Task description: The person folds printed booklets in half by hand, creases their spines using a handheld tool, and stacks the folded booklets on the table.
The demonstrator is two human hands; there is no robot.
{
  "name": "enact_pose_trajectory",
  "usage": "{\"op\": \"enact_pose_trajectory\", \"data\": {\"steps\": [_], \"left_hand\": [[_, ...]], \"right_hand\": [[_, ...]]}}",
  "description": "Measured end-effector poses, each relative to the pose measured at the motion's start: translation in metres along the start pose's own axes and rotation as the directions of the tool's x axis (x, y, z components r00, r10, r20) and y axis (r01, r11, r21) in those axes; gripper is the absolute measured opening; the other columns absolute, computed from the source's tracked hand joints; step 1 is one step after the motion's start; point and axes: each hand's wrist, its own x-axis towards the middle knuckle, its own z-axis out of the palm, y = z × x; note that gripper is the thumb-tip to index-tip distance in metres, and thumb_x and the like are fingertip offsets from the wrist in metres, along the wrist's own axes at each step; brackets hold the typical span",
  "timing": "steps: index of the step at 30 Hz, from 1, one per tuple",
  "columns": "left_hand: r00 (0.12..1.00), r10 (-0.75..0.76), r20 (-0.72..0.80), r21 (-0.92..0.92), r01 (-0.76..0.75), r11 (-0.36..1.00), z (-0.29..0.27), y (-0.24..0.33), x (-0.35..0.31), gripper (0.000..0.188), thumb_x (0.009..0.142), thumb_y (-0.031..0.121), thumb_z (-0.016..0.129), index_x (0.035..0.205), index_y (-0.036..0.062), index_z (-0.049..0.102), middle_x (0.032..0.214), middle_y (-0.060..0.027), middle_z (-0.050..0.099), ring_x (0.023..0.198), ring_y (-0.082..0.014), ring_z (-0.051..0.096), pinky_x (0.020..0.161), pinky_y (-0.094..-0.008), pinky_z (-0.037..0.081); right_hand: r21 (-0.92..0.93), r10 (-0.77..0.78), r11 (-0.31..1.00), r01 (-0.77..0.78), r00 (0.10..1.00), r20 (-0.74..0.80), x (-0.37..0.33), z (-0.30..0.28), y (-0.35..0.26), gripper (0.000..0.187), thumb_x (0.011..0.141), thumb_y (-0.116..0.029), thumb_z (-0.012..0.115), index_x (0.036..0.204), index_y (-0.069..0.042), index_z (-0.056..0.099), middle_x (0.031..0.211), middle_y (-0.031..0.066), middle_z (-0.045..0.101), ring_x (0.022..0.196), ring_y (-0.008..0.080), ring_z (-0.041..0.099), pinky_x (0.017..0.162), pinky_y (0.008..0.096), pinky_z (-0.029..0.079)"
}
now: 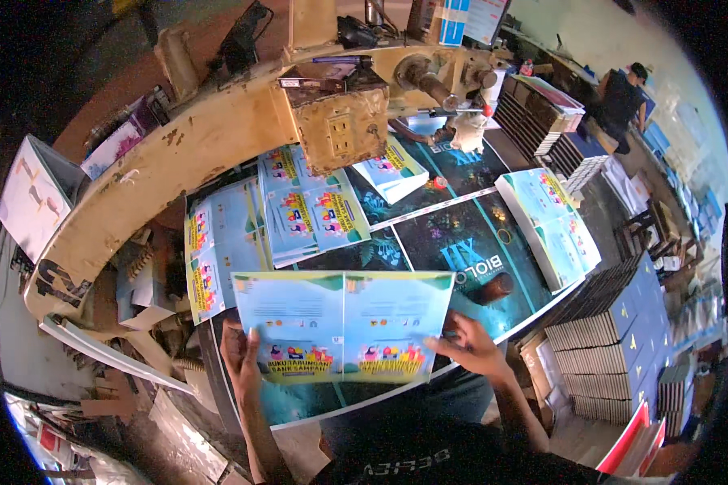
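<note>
A printed cover sheet [344,327], pale blue with two mirrored-looking panels of yellow lettering and small cartoon figures, is held up between my hands over the near edge of the table. My left hand [241,352] grips its left edge, thumb in front and fingers behind. At the right edge, my right hand [467,343] pinches the sheet, its fingers partly hidden behind the paper. Beyond it lie similar sheets in a pile [315,210] and another group of sheets [230,234] farther left. A thick stack of the same covers [546,226] stands at the right.
Dark blue-green printed sheets [429,234] cover the table, with a brown cylinder [493,288] on them. A worn yellow machine frame [170,153] arches across the back, carrying a box [340,129]. Bound book stacks [615,347] stand at right. Another person [623,105] is far right.
</note>
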Motion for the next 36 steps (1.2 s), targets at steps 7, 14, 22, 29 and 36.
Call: {"op": "enact_pose_trajectory", "data": {"steps": [7,14,22,29,36], "left_hand": [[0.997,-0.072,-0.033,-0.183,0.065,0.981,-0.011,0.019,-0.011,0.032,0.087,0.024,0.072,0.102,0.0036,0.053,0.097,-0.0056,0.061,0.091,-0.014,0.058,0.081,-0.0289,0.044],[0.997,0.021,0.074,-0.108,-0.013,0.994,0.037,0.03,-0.032,0.031,0.084,0.012,0.071,0.107,0.0008,0.054,0.095,-0.0096,0.06,0.097,-0.0229,0.061,0.092,-0.0373,0.045],[0.994,-0.003,-0.111,-0.002,0.003,1.0,0.023,-0.006,-0.041,0.02,0.086,0.014,0.073,0.095,0.0001,0.064,0.082,-0.0001,0.061,0.072,-0.0075,0.052,0.063,-0.0243,0.042],[0.996,-0.031,-0.086,-0.078,0.025,0.997,0.03,-0.003,-0.038,0.02,0.086,0.014,0.073,0.096,-0.0007,0.064,0.081,-0.0002,0.061,0.071,-0.0075,0.052,0.062,-0.0234,0.041],[0.997,-0.048,-0.053,-0.043,0.046,0.998,0.022,0.005,-0.045,0.02,0.083,0.013,0.075,0.092,-0.0018,0.064,0.082,-0.0016,0.062,0.073,-0.0092,0.053,0.066,-0.0242,0.042]], "right_hand": [[-0.062,-0.205,0.978,0.198,0.966,-0.156,0.01,-0.01,-0.045,0.025,0.088,-0.006,0.068,0.111,0.004,0.064,0.106,0.0131,0.07,0.097,0.0184,0.068,0.086,0.0313,0.055],[-0.19,-0.322,0.943,0.274,0.894,-0.31,-0.007,0.027,-0.034,0.067,0.09,-0.012,0.066,0.146,0.004,0.031,0.137,0.024,0.05,0.127,0.0272,0.05,0.105,0.0379,0.04],[-0.501,-0.613,0.699,0.51,0.789,-0.053,0.044,-0.058,-0.112,0.042,0.077,0.012,0.05,0.114,-0.001,0.063,0.113,0.0128,0.066,0.105,0.02,0.063,0.089,0.031,0.049],[-0.996,-0.872,0.051,0.073,0.489,-0.009,0.246,-0.166,-0.202,0.054,0.083,-0.02,0.063,0.131,-0.005,0.042,0.128,0.0123,0.054,0.121,0.0347,0.046,0.099,0.0556,0.032],[-0.956,-0.864,-0.261,-0.13,0.474,0.171,0.33,-0.198,-0.237,0.064,0.085,-0.035,0.058,0.136,-0.003,0.039,0.143,0.0116,0.044,0.127,0.0364,0.039,0.093,0.0586,0.034]]}}
